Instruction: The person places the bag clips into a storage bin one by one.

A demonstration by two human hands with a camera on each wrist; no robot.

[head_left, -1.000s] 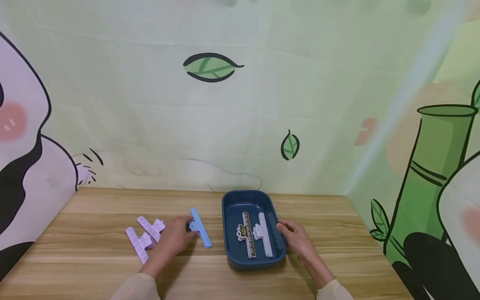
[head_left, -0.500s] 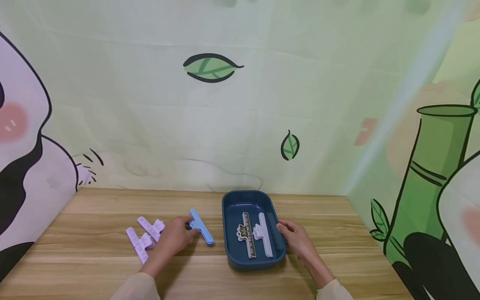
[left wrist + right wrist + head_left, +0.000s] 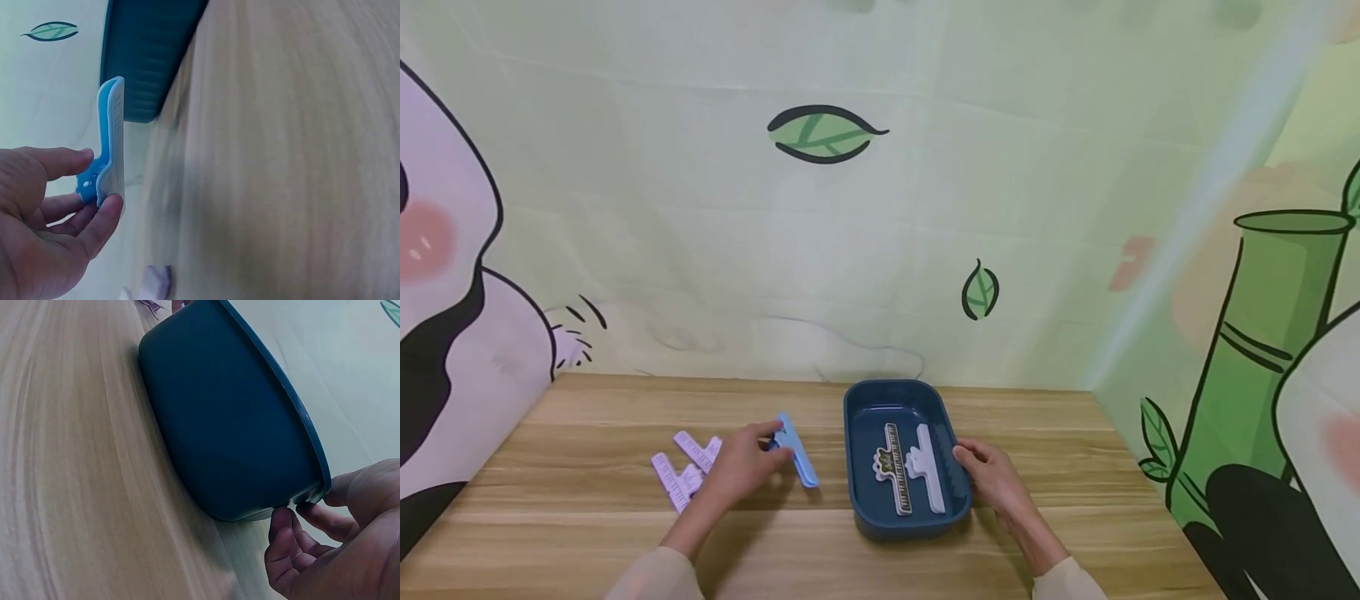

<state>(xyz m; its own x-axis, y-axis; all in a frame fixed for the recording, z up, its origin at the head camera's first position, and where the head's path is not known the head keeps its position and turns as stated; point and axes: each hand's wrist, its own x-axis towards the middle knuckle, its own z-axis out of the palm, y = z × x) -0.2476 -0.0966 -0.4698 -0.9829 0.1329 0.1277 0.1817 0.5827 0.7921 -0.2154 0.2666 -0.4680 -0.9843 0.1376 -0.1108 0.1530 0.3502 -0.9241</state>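
A light blue bag clip (image 3: 799, 454) is pinched between the thumb and fingers of my left hand (image 3: 747, 460), left of the dark blue bin (image 3: 859, 500). The left wrist view shows the clip (image 3: 112, 140) in side profile, its long edge pointing toward the bin. My right hand (image 3: 996, 479) grips the bin's right side, thumb at the rim and fingers beneath it. Inside the bin lie a black-and-gold patterned clip (image 3: 897, 475) and a white clip (image 3: 931, 475), side by side.
Two pale lilac clips (image 3: 670, 482) lie together on the wooden table (image 3: 587, 533), left of my left hand and partly behind it. A printed cloth backdrop (image 3: 700, 250) rises at the table's far edge.
My left hand has shifted slightly left and upward, tipping the light blue clip so it shows more edge-on. The lilac clips are more covered by the hand. My right hand and the bin stay put.
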